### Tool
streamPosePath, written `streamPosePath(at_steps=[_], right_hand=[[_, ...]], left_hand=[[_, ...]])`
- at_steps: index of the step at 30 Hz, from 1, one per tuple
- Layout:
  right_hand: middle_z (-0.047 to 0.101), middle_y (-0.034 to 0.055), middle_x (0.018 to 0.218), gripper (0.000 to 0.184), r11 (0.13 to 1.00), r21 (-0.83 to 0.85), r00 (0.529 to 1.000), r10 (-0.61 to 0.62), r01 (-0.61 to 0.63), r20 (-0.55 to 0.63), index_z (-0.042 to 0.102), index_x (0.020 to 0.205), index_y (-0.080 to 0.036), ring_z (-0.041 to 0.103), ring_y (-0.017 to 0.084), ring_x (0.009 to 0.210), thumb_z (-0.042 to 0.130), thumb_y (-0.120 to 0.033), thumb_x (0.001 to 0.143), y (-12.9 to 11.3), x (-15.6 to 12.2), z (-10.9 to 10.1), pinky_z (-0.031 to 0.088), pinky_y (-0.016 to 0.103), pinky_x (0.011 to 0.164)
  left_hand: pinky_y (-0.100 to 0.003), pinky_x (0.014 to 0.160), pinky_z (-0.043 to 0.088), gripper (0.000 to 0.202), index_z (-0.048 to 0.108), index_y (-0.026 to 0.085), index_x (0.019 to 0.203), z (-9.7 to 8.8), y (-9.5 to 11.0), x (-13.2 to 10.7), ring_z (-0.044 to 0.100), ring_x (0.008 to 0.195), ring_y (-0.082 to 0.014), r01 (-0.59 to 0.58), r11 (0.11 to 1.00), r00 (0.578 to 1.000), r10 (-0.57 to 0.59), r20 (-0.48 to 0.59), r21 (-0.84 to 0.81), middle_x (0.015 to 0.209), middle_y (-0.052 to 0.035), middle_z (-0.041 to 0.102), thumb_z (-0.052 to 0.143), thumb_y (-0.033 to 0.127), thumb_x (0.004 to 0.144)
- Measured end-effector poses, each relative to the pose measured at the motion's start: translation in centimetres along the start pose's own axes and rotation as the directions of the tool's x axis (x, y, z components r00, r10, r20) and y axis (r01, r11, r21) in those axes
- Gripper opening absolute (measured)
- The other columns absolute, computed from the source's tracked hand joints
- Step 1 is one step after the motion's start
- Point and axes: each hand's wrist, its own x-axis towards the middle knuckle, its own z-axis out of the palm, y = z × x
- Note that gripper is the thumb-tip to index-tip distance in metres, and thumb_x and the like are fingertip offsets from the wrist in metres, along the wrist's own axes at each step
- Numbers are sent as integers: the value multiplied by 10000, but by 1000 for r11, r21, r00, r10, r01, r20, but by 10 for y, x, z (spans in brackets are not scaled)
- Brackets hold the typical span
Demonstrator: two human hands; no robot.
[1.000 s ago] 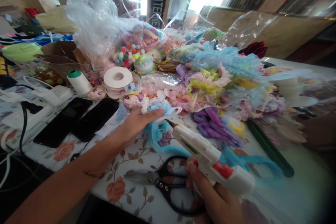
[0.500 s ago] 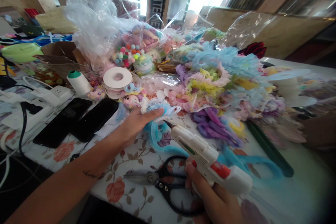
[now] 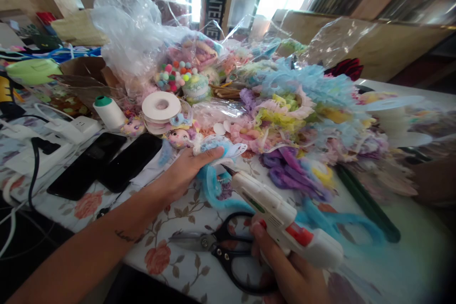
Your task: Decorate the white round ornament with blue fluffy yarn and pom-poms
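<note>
My left hand point(image 3: 185, 168) is closed around a small fluffy blue and white craft piece point(image 3: 221, 145), held just above the table. My right hand point(image 3: 285, 270) grips a white glue gun point(image 3: 281, 218) with a red trigger, its nozzle pointing up-left and almost touching the underside of that piece. A blue fuzzy pipe cleaner point(image 3: 213, 192) curls on the cloth below the piece. Black scissors point(image 3: 221, 244) lie flat just left of my right hand.
Two black phones point(image 3: 107, 161) lie at the left beside a white power strip point(image 3: 71, 128) and cables. A white thread spool point(image 3: 107, 111), a ribbon roll point(image 3: 161, 107), bags of pompoms point(image 3: 174, 76) and heaps of pastel lace trims point(image 3: 292, 104) crowd the back. A dark green rod point(image 3: 366, 204) lies right.
The glue gun's nozzle has crept slightly left and closer to the piece in my left hand. Otherwise the view has only shifted a little.
</note>
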Motion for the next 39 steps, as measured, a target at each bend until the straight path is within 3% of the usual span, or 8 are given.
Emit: streamPosePath(at_steps=[6,10,14,18,25,31,34,39], right_hand=[[574,-15,522,417,999,-18,999,-28,28,44,639,749,-206,574,146,477,563,-607,835,5,0,0,536,222,482],[613,-1,558,421,998,-42,998,-53,54,31,617,659,-213,604,148,508,586,-601,819,3,-1,0,560,213,538],[604,-6,536,426,996,-58,998,-64,63,-12,606,637,-223,603,153,517,581,-607,820,3,-2,0,566,220,560],[592,-7,520,410,992,-70,995,-104,104,1,620,689,-218,571,150,464,551,-591,845,3,-1,0,515,225,459],[572,-1,477,440,990,-56,990,-135,133,-45,583,588,-223,554,148,411,547,-585,836,-9,2,0,458,224,380],[528,-30,446,438,999,-12,991,46,-47,-126,596,665,-230,533,144,388,581,-646,800,-5,-6,5,454,222,362],[585,-16,507,422,999,35,999,24,-22,-46,615,694,-225,591,157,453,615,-639,777,-2,-5,4,499,219,403],[567,-27,459,426,992,23,992,121,-122,27,663,747,-235,543,146,354,615,-658,766,0,-4,1,469,214,334]], left_hand=[[-274,691,588,280,763,170,874,2,-1,0,721,793,-213,89,991,995,-85,46,-98,827,-50,773,785,420,750],[-248,638,578,287,758,163,826,2,-4,1,706,694,-179,136,983,990,-131,50,-120,788,-54,766,794,433,738],[-260,650,579,292,754,150,832,3,-6,1,703,688,-182,147,979,988,-140,59,-141,797,-69,766,787,427,748],[-270,691,585,304,761,131,860,3,-4,0,709,719,-192,169,973,984,-158,83,-159,825,-84,769,777,418,760],[-284,680,584,304,756,125,841,4,-4,0,695,695,-189,169,972,985,-161,61,-162,823,-90,765,775,418,762],[-279,713,583,317,764,123,862,3,-5,0,708,737,-198,169,973,985,-161,64,-156,839,-93,768,776,423,759],[-266,698,585,299,763,132,837,3,-5,0,705,720,-188,166,972,985,-155,78,-166,818,-84,767,779,419,758],[-234,654,583,253,759,149,796,4,-6,1,689,670,-154,173,966,984,-162,72,-191,778,-62,762,780,399,764]])
